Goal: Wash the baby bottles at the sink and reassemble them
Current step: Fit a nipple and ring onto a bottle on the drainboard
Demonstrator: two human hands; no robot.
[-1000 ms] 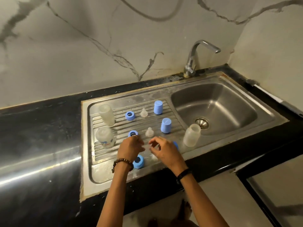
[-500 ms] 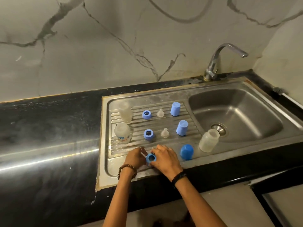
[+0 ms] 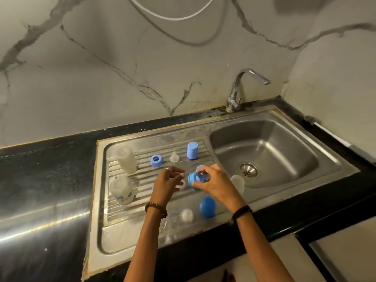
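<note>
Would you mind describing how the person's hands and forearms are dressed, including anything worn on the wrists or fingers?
Both forearms are bare, with no sleeves in view. The left hand has a brown beaded bracelet round its wrist and a thin pale ring on one finger. The right hand has a plain black band round its wrist. No gloves are worn.

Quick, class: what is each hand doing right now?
Left hand: pinches a clear nipple.
Right hand: grips a blue collar ring.

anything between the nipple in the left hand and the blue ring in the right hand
Nothing visible. The left hand holds the clear nipple right beside the blue ring gripped by the right hand, with only open air between.
</note>
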